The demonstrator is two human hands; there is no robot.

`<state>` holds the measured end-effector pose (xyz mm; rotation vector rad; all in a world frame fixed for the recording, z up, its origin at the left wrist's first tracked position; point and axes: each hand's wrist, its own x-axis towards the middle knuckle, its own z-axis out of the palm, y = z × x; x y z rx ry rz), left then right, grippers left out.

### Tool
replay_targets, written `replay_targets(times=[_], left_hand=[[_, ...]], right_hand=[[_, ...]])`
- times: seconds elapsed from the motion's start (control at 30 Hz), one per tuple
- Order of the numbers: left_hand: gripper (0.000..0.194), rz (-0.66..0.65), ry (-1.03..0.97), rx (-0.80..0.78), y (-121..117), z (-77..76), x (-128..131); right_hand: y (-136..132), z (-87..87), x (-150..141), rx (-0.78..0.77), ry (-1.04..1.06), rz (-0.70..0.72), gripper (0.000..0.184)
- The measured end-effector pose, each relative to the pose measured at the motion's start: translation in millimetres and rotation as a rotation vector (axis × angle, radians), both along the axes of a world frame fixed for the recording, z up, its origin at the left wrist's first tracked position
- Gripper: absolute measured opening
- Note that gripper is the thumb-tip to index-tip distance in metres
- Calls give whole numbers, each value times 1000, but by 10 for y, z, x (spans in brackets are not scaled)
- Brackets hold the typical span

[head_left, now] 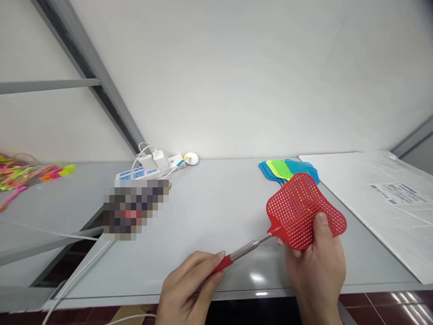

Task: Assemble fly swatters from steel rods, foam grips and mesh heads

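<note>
My left hand (187, 289) closes around the red grip (219, 264) of a fly swatter, near the table's front edge. A telescopic steel shaft (250, 250) runs up and to the right from that grip to the swatter's red perforated plastic head (304, 212). My right hand (314, 275) holds this head, with the thumb on its face and the fingers behind it. Beyond the head, several more fly swatters (287, 171) in blue and green lie stacked on the table.
A grey table (209, 216) stands against a white wall. At its back are a power strip (137, 174) with chargers and white cables. Colourful plastic pieces (27, 174) lie far left, and a large white plastic-wrapped sheet (379, 203) lies right. A pixelated patch (135, 207) hides something.
</note>
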<state>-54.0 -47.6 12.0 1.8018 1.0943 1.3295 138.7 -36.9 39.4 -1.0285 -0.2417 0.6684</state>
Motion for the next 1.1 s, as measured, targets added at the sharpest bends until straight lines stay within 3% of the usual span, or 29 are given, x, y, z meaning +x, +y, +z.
replay_targets(times=[0.1, 0.23, 0.4, 0.53, 0.73, 1.1], left_hand=[[20, -155, 46, -121, 162, 71, 91], [25, -270, 152, -244, 183, 91, 231], [29, -218, 258, -187, 112, 9, 201], [30, -254, 353, -172, 135, -39, 156], [29, -259, 357, -162, 169, -63, 156], [25, -226, 336, -127, 168, -35, 200]], right_hand=[[-66, -33, 184, 45, -73, -68, 31], [-186, -111, 391, -74, -296, -172, 30], [-221, -229, 409, -99, -396, -203, 32], [-205, -266, 305, -104, -357, -156, 25], [-196, -190, 269, 6, -77, -69, 19], [-193, -210, 334, 36, -28, -60, 16]])
